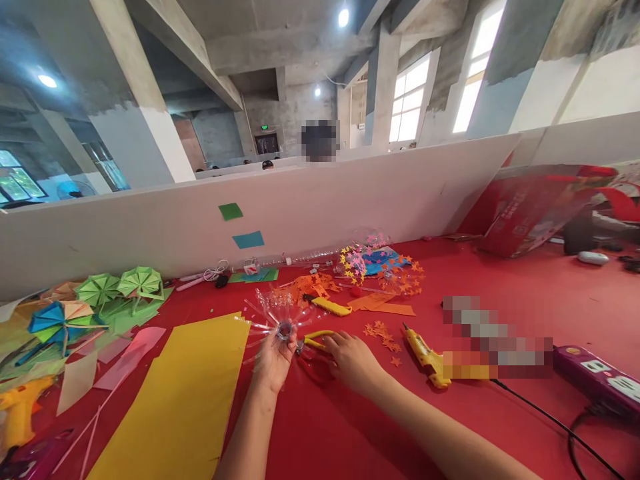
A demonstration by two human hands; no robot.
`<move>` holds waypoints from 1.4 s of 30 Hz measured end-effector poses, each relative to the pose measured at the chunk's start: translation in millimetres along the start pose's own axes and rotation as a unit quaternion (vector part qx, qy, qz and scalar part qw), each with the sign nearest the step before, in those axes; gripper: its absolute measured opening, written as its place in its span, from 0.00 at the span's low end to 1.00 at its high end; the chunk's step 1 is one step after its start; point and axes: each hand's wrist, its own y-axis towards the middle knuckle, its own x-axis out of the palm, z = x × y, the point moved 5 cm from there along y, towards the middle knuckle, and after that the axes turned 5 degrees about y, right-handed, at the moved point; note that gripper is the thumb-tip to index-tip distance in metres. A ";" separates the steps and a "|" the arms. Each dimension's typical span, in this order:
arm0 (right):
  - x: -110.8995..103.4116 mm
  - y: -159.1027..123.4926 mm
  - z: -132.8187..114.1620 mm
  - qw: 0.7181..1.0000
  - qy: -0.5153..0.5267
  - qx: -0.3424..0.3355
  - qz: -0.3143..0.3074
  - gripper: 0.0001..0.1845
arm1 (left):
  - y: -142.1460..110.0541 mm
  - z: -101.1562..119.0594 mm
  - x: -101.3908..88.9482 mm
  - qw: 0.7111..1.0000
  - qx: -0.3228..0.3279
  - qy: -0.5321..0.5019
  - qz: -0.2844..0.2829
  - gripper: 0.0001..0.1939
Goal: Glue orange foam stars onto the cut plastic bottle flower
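Observation:
My left hand (274, 360) holds up a clear plastic bottle top (281, 319) cut into splayed strips, fingers closed round its neck. My right hand (351, 358) rests on the red table beside it, fingers curled on the yellow-handled scissors (314, 341). A yellow glue gun (424, 355) lies just right of that hand. Orange paper stars (383, 335) are scattered between them.
A large yellow sheet (185, 400) lies at the left front, with folded green and blue paper fans (120, 288) behind it. Another glue gun (17, 410) sits at the far left edge. A yellow utility knife (330, 305), a purple power strip (597, 380) and a white partition (350, 200) surround the work area.

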 end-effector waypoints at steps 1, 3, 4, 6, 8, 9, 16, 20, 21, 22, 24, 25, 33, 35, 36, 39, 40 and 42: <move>-0.4 7.7 2.6 1.000 0.016 0.003 0.010 0.20 | 0.3 0.5 -0.3 1.000 0.000 0.001 -0.001 0.11; -0.3 24.1 8.7 0.998 0.054 0.010 0.025 0.15 | 0.6 0.5 -0.3 1.000 -0.005 0.008 -0.003 0.11; -0.9 31.9 12.5 0.996 0.076 0.016 0.035 0.13 | 0.5 -0.1 -0.1 1.000 -0.010 0.014 -0.004 0.11; -4.0 44.0 21.6 0.989 0.129 0.033 0.056 0.12 | -0.3 -2.3 0.8 0.999 -0.021 0.027 -0.004 0.09; -10.6 48.0 32.4 0.976 0.193 0.059 0.082 0.15 | -2.0 -5.6 2.4 0.999 -0.031 0.042 -0.006 0.09; -14.8 46.4 37.6 0.966 0.229 0.073 0.090 0.14 | -3.0 -7.7 3.5 0.998 -0.036 0.050 -0.007 0.09; -36.2 -1.5 41.5 0.870 0.483 0.084 0.050 0.22 | -10.9 -30.8 12.3 0.991 -0.059 0.118 -0.034 0.04; -28.1 -14.0 43.3 0.832 0.539 0.117 0.055 0.19 | -14.8 -41.2 11.1 0.984 -0.068 0.159 -0.045 0.04; -23.7 -13.8 46.7 0.827 0.544 0.134 0.059 0.17 | -15.2 -42.8 9.9 0.982 -0.071 0.170 -0.045 0.05; -19.0 -12.9 50.8 0.822 0.545 0.150 0.062 0.14 | -15.4 -44.0 8.5 0.980 -0.074 0.181 -0.045 0.05; -10.7 -10.2 60.3 0.818 0.543 0.179 0.062 0.09 | -14.7 -45.1 5.2 0.975 -0.085 0.201 -0.041 0.05; -7.6 -8.9 65.1 0.818 0.539 0.191 0.060 0.08 | -14.1 -44.8 3.6 0.972 -0.093 0.212 -0.040 0.05; -0.2 -9.4 84.8 0.826 0.506 0.250 0.007 0.17 | -12.2 -19.1 -7.3 0.917 -0.176 0.347 -0.089 0.18; 0.1 -9.8 85.3 0.832 0.492 0.258 -0.002 0.17 | -11.8 -13.0 -9.6 0.897 -0.191 0.384 -0.110 0.26; 0.0 -9.8 85.6 0.836 0.483 0.261 -0.005 0.17 | -11.7 -11.6 -10.5 0.887 -0.201 0.399 -0.120 0.30; -1.5 -9.7 86.4 0.853 0.449 0.265 -0.011 0.17 | -12.5 -11.3 -11.1 0.856 -0.207 0.451 -0.146 0.35; -2.6 -9.8 86.7 0.860 0.436 0.263 -0.011 0.17 | -13.2 -11.4 -10.6 0.845 -0.199 0.473 -0.150 0.34; -6.1 -10.3 87.2 0.877 0.406 0.257 -0.009 0.17 | -15.7 -11.4 -9.3 0.824 -0.181 0.516 -0.148 0.29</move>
